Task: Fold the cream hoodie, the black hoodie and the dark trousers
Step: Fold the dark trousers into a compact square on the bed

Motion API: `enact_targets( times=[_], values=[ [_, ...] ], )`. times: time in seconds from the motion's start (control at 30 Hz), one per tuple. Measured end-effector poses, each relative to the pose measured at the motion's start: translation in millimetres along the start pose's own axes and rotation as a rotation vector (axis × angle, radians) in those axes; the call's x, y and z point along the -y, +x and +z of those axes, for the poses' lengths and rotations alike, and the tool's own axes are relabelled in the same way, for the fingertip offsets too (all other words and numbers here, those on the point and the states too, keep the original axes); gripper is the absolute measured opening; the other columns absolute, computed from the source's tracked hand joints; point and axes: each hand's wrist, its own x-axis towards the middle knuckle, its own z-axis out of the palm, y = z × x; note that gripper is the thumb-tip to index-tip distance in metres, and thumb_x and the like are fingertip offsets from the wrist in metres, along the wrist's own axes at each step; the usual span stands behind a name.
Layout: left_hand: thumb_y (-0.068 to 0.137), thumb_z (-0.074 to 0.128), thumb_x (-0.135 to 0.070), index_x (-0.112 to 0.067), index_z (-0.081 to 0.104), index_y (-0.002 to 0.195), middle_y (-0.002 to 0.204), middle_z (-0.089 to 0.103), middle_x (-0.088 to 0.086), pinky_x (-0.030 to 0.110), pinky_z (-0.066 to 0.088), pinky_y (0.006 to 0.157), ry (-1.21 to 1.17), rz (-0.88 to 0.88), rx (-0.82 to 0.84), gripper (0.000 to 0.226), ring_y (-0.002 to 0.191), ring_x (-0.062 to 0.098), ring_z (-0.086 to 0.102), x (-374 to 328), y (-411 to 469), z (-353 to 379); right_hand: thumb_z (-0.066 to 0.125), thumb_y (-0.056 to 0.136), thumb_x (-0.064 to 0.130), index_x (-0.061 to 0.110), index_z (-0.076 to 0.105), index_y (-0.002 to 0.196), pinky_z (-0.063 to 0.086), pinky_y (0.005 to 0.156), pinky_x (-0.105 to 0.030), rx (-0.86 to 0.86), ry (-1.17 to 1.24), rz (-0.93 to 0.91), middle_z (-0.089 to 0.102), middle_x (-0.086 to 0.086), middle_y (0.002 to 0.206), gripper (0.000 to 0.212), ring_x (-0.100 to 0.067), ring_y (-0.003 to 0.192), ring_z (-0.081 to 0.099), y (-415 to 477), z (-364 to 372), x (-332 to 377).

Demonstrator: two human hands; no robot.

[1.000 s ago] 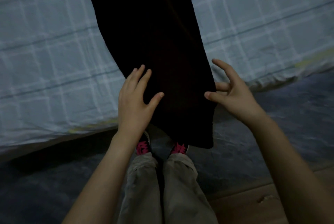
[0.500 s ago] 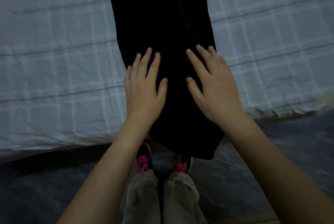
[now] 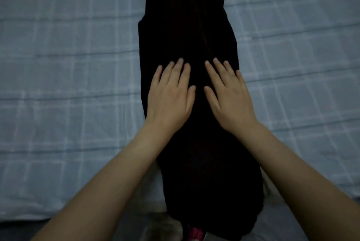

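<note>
Head view: there is one garment here, the dark trousers (image 3: 188, 32). They lie as a single long strip running straight away from the person, with a faint line down the middle. The far end runs out of the top of the frame and the near end hangs over the near edge of the bed.

Two hands are in view, both bare and both on the trousers. The left hand (image 3: 169, 95) lies flat, palm down, on the left half of the cloth, with its fingers straight and slightly spread. It holds nothing. The right hand (image 3: 228, 97) lies the same way on the right half, fingers straight and holding nothing, with its little finger at the right edge of the cloth. The two thumbs point toward each other, close together but apart.

One shoe tip with pink on it (image 3: 194, 234) shows below the hanging end.

The surface is a bed covered with a pale blue-grey sheet (image 3: 68, 89) checked in lighter lines and lightly creased. Below its near edge, a strip of dark floor (image 3: 15, 233) shows at lower left. The light is dim.
</note>
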Motion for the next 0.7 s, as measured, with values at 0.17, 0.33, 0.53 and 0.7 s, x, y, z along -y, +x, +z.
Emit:
enact_targets(
  times=[0.17, 0.33, 0.53, 0.7],
  values=[
    [0.101, 0.026, -0.046, -0.003, 0.027, 0.152, 0.159, 0.025, 0.018, 0.043, 0.014, 0.122, 0.032, -0.014, 0.124, 0.067, 0.148, 0.029, 0.021, 46, 43, 32, 0.025, 0.104, 0.043, 0.026, 0.019, 0.158, 0.013, 0.124, -0.044, 0.051, 0.015, 0.066, 0.019, -0.002, 0.165, 0.057, -0.023, 0.153, 0.012, 56, 14, -24],
    [0.094, 0.033, -0.043, -0.001, 0.047, 0.141, 0.147, 0.044, 0.022, 0.046, 0.037, 0.11, 0.001, -0.048, 0.178, 0.065, 0.136, 0.034, 0.044, 42, 44, 18, 0.019, 0.1, 0.049, 0.031, 0.027, 0.156, 0.016, 0.123, -0.045, 0.118, 0.019, 0.111, 0.024, -0.001, 0.163, 0.059, -0.022, 0.152, 0.017, 65, 8, -22],
    [0.096, 0.043, -0.029, -0.005, 0.054, 0.135, 0.138, 0.054, 0.016, 0.046, 0.042, 0.103, -0.102, 0.017, -0.148, 0.047, 0.125, 0.034, 0.051, 74, 160, -8, 0.027, 0.103, 0.039, 0.026, 0.03, 0.155, 0.018, 0.123, -0.045, -0.035, 0.103, 0.034, 0.028, -0.001, 0.162, 0.054, -0.02, 0.151, 0.021, 158, -9, -3],
    [0.095, 0.01, -0.051, -0.022, 0.022, 0.155, 0.16, 0.021, 0.016, 0.051, 0.011, 0.12, 0.083, -0.005, 0.094, 0.068, 0.149, 0.033, 0.017, 99, 260, 36, 0.023, 0.101, 0.044, 0.028, 0.024, 0.157, 0.014, 0.122, -0.046, -0.041, -0.052, -0.065, 0.024, -0.001, 0.164, 0.059, -0.024, 0.152, 0.016, 276, 12, -23]
  ],
)
